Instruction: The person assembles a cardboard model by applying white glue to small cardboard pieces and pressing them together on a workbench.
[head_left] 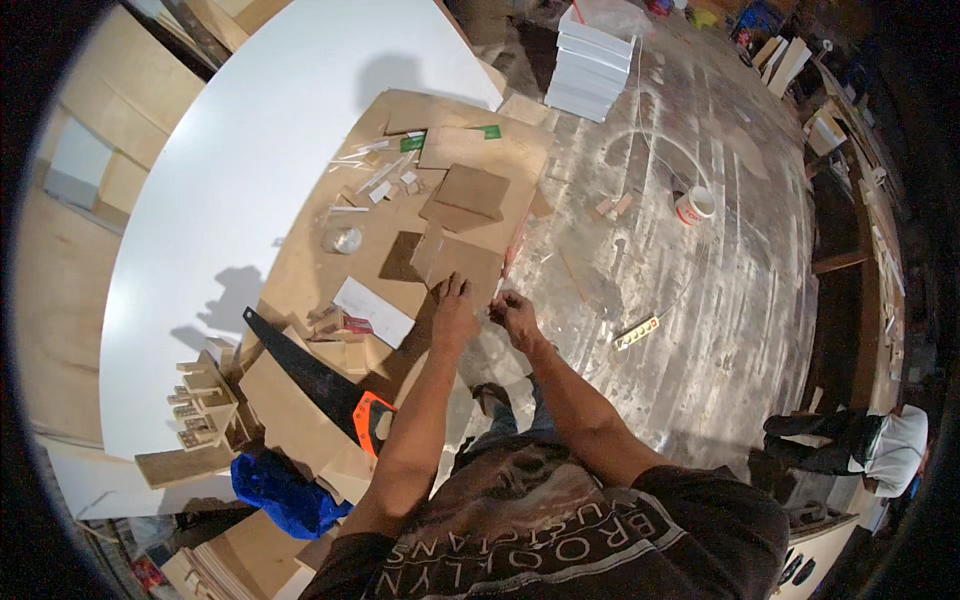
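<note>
My left hand (pixel 456 312) lies on the near edge of a thin brown board (pixel 465 262), fingers down on its surface. Just right of that board, off the workbench's edge, my right hand (pixel 516 318) is closed in a pinch. A small thin white strip (pixel 499 287) sticks up from its fingertips; how much of it the fingers cover is hidden. More brown board pieces (pixel 472 192) lie overlapped beyond my hands. Left of my left hand is a white sheet (pixel 374 311).
A handsaw (pixel 310 370) with an orange handle lies at left, near a blue cloth (pixel 285 495) and wooden blocks (pixel 205 400). A clear round container (pixel 345 240) and white offcuts stand farther back. On the floor are a power strip (pixel 637 333) and white bucket (pixel 695 206). A person (pixel 885 450) is at far right.
</note>
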